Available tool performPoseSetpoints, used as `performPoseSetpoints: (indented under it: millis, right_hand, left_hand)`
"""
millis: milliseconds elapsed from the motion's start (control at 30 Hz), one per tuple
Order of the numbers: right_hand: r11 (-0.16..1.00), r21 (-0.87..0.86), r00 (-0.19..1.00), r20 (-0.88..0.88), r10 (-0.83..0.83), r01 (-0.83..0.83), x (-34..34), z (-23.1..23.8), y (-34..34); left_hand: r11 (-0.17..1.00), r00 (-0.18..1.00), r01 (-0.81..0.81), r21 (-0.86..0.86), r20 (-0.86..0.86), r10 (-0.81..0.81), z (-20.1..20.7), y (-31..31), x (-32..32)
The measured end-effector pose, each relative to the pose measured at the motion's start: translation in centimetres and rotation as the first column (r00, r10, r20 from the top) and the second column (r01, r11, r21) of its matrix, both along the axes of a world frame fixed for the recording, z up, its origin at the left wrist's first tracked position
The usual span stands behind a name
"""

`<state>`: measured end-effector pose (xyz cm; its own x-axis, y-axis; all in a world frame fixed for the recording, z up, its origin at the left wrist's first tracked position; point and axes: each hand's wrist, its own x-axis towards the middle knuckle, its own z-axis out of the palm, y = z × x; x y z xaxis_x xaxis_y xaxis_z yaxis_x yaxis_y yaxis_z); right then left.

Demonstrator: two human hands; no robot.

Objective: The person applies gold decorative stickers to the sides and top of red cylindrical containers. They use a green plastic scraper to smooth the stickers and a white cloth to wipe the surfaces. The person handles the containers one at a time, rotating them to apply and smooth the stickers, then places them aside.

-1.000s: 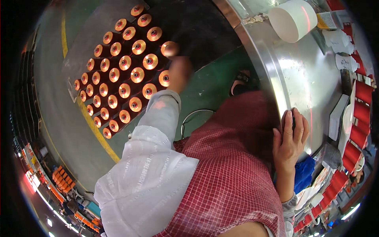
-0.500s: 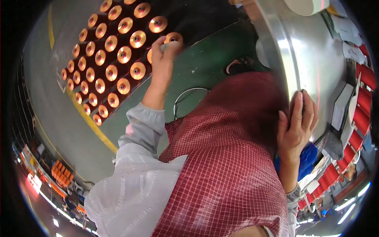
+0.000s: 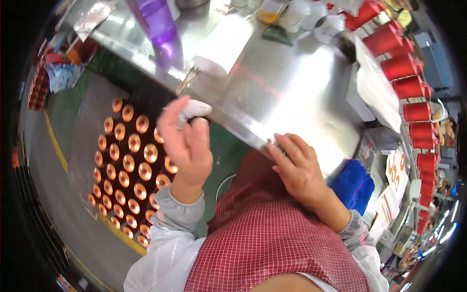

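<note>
The left hand [image 3: 186,148] is curling beside a white piece [image 3: 197,108] — pinching or not, unclear; the right hand [image 3: 301,173] is resting, loosely spread, on the metal table [image 3: 316,114] beneath.

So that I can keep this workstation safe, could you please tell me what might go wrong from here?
The white cylinder is near the edge of the shiny metal table; the left hand, close by in the picture, might knock it off. The copper-coloured round discs sit packed in rows lower down beside the table, so a bump from the grey gathered left cuff could perhaps shift one.
</note>
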<state>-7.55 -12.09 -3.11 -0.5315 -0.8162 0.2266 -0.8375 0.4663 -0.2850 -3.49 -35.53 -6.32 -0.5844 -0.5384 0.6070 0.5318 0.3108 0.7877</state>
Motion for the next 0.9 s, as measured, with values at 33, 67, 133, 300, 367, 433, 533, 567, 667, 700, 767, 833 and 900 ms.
performPoseSetpoints:
  millis: [33, 67, 133, 300, 367, 433, 533, 567, 667, 700, 767, 833, 900]
  right_hand:
    - [0.997, -0.074, 0.998, 0.047, 0.039, -0.036, 0.0, 0.8, 0.7]
    - [0.988, -0.140, 0.994, 0.073, 0.079, -0.068, -0.5, 1.8, 1.6]
    - [0.960, -0.273, 0.995, 0.098, -0.037, 0.063, -2.6, 5.2, 3.9]
    - [0.858, -0.345, 0.892, -0.109, -0.439, 0.380, -14.9, 11.0, 12.7]
    - [0.851, -0.349, 0.853, -0.209, -0.478, 0.392, -21.8, 12.4, 15.5]
    - [0.849, -0.356, 0.819, -0.287, -0.497, 0.391, -29.6, 12.3, 17.3]
    - [0.812, -0.181, 0.740, -0.338, -0.582, 0.555, -40.4, 12.5, 18.3]
    - [0.783, -0.119, 0.706, -0.368, -0.605, 0.610, -43.4, 12.2, 18.0]
    - [0.757, -0.074, 0.693, -0.353, -0.629, 0.649, -48.8, 11.4, 17.2]
    - [0.746, -0.108, 0.668, -0.376, -0.642, 0.657, -49.0, 11.5, 17.0]
    - [0.710, -0.154, 0.625, -0.372, -0.686, 0.687, -49.0, 11.3, 16.9]
    - [0.654, -0.191, 0.586, -0.313, -0.747, 0.732, -48.9, 11.7, 17.4]
    - [0.626, -0.214, 0.583, -0.231, -0.779, 0.750, -48.4, 11.9, 18.0]
  left_hand:
    - [0.989, 0.999, -0.003, -0.151, 0.051, 0.011, 0.8, 0.6, -0.7]
    - [0.956, 0.997, -0.004, -0.292, 0.078, 0.028, 1.6, 1.5, -1.7]
    - [0.656, 0.930, -0.165, -0.736, 0.105, 0.352, 3.5, 1.3, -4.0]
    - [0.672, 0.790, -0.047, -0.739, 0.384, 0.478, 2.8, -1.2, -7.8]
    - [0.655, 0.787, -0.050, -0.754, 0.374, 0.491, 2.4, -0.7, -8.4]
    - [0.660, 0.810, -0.076, -0.748, 0.339, 0.478, 2.0, -0.5, -7.4]
    - [0.713, 0.855, -0.115, -0.692, 0.296, 0.426, 2.3, 1.1, -5.8]
    - [0.721, 0.862, -0.076, -0.688, 0.318, 0.394, 2.2, 1.1, -5.1]
    - [0.739, 0.851, -0.043, -0.672, 0.363, 0.379, 2.0, 1.3, -3.3]
    - [0.719, 0.861, -0.037, -0.694, 0.344, 0.376, 2.2, 1.1, -3.0]
    - [0.796, 0.865, -0.073, -0.601, 0.359, 0.350, 2.9, 1.5, -2.7]
    - [0.851, 0.871, -0.065, -0.521, 0.387, 0.303, 3.4, 1.7, -2.9]
    - [0.842, 0.883, -0.051, -0.537, 0.370, 0.290, 3.9, 2.4, -3.9]
